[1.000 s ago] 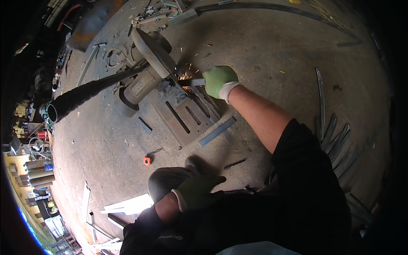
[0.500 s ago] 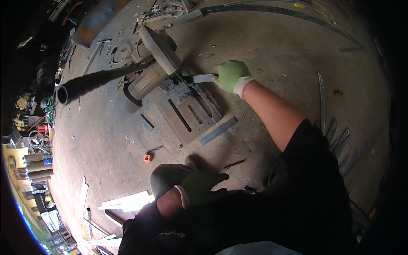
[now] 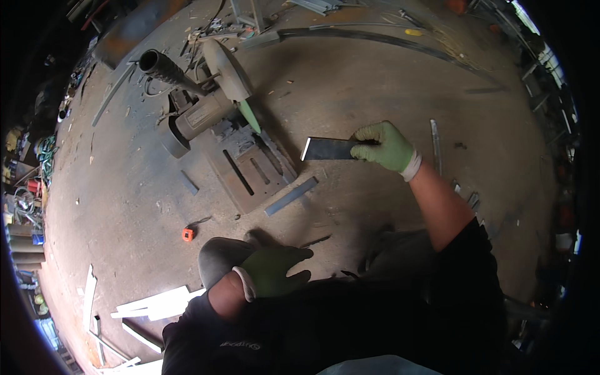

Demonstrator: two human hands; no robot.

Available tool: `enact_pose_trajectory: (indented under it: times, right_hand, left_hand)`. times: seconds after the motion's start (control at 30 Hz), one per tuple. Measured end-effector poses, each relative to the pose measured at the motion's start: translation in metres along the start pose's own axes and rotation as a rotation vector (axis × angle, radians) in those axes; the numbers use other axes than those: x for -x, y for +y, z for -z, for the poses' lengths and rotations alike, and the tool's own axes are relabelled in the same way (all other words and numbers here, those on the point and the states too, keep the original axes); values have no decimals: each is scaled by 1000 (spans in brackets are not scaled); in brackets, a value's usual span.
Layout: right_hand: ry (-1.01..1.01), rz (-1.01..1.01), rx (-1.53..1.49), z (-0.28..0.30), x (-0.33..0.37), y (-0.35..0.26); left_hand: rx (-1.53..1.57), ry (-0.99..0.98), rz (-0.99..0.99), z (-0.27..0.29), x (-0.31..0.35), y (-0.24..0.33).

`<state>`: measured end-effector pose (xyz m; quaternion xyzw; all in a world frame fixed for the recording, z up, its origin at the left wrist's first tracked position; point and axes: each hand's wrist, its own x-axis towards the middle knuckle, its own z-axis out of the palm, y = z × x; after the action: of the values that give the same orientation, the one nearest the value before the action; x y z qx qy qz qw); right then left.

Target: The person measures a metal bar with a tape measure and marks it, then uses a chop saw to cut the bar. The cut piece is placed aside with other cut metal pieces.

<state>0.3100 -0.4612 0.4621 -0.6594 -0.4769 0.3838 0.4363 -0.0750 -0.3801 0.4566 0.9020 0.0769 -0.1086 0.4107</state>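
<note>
My right hand (image 3: 386,149), in a green glove, grips the right end of a short dark flat metal bar (image 3: 328,149). The bar's free end is slanted and bright, pointing left. To its left stands a chop saw (image 3: 206,119) on the floor, its handle raised and a green cutting disc (image 3: 249,116) showing below the guard; the bar is apart from it. My left hand (image 3: 275,270), gloved too, is held low by my knee with fingers spread and nothing in it. A loose flat bar (image 3: 292,195) lies beside the saw's base (image 3: 232,187).
An orange tape measure (image 3: 188,234) and a small metal offcut (image 3: 189,182) lie on the floor left of the saw. Bright metal strips (image 3: 153,305) are at lower left. A thin dark rod (image 3: 315,241) lies before my knees; long dark bars (image 3: 375,40) stretch across the back.
My right hand has drawn the metal bar away from the saw, to the right and nearer me. The saw's handle has swung up, baring the green disc. My left hand stays low, fingers spread.
</note>
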Motion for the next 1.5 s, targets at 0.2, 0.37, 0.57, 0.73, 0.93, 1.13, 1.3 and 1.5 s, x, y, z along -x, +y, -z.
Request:
enact_pose_trajectory:
  times: [0.2,0.37,0.57,0.73,0.93,1.13,1.3,1.5]
  right_hand:
    - [137,72,-103,11,83,-32]
    - [241,81,18,27,136,-33]
    - [926,-61,-529,59,211,36]
    - [1261,-362,-724,68,317,152]
    - [1069,-980,-1184,-24,429,323]
    - [729,-1209,-1389,-145,468,423]
    - [775,-941,-1554,-142,490,425]
    - [525,-834,-672,-131,495,402]
  left_hand:
    - [-37,-13,-25,3,6,15]
    - [-88,45,-37,3,12,22]
    - [-135,256,-232,-15,13,18]
    - [-109,211,-107,-20,12,13]
    - [-148,166,-114,-23,1,9]
    - [-206,117,-81,-30,-14,4]
    - [-258,72,-43,-32,-21,-2]
    - [-271,139,-65,-36,-24,2]
